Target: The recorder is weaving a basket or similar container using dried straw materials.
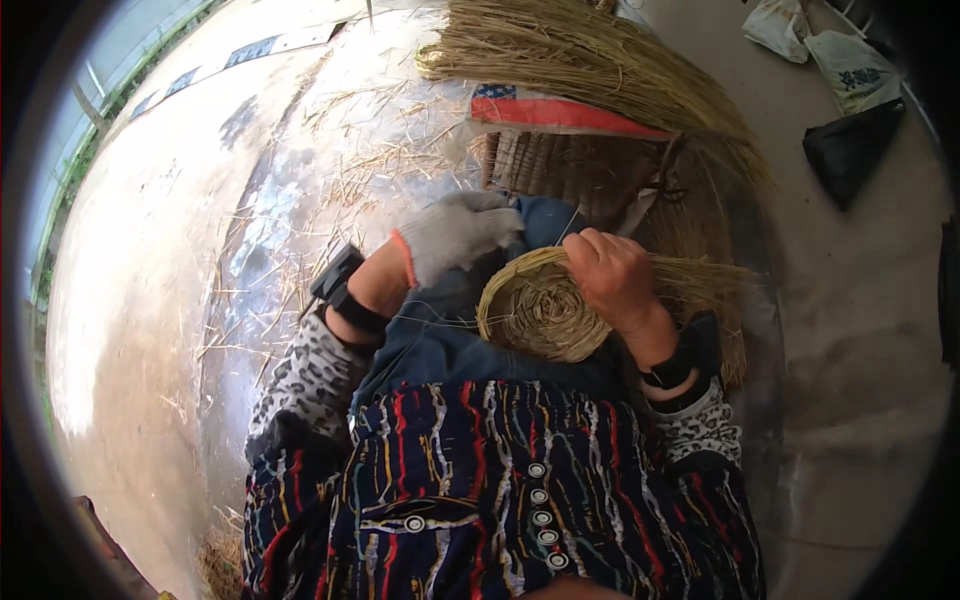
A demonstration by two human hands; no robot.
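Observation:
A round, shallow basket of coiled straw (pixel 550 312) rests tilted on my lap, over blue trousers. My right hand (pixel 610 280) is bare and closed on its right rim, where a loose bundle of straw (pixel 705 272) sticks out to the right. To the left of the basket, apart from it, is my left hand (pixel 460 238) in a pale knitted glove with an orange cuff. Its fingers are blurred, so what they hold, if anything, does not show. A thin pale thread (pixel 440 321) runs leftward from the basket's left side.
Beyond my knees stands a brown wicker basket (pixel 515 160) with a red and blue cloth (pixel 570 112) over its edge. A large sheaf of straw (pixel 590 55) lies behind it. Straw scraps (pixel 375 170) litter the floor on the left. Bags (pixel 850 75) sit at the far right.

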